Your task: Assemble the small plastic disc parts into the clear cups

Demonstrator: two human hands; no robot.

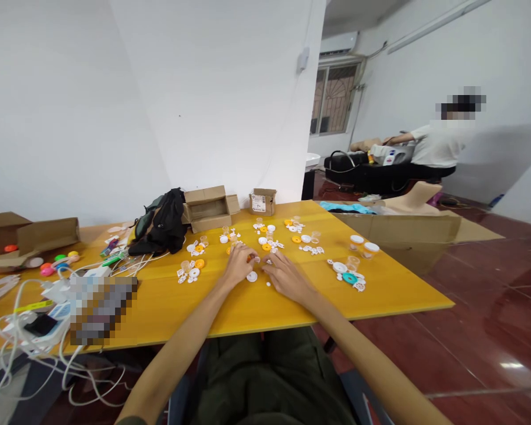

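Over the middle of the yellow table (181,321), my left hand (239,264) has its fingers curled, with something small and orange-brown at the fingertips that I cannot make out. Facing it, my right hand (285,274) is bent with fingers drawn together near small white pieces; what it holds, if anything, is too small to name. A round white plastic disc (252,276) lies on the table between the hands. Beyond them sits a group of white and orange plastic parts (266,247) with a clear cup. To the right are white parts with a teal ring (349,278).
Two white-lidded jars (370,250) stand at the right. Several part clusters spread across the table. Cardboard boxes (207,208) and a black bag (161,221) stand at the back. White cables and a power strip (39,324) crowd the left. A person (438,144) sits farther off.
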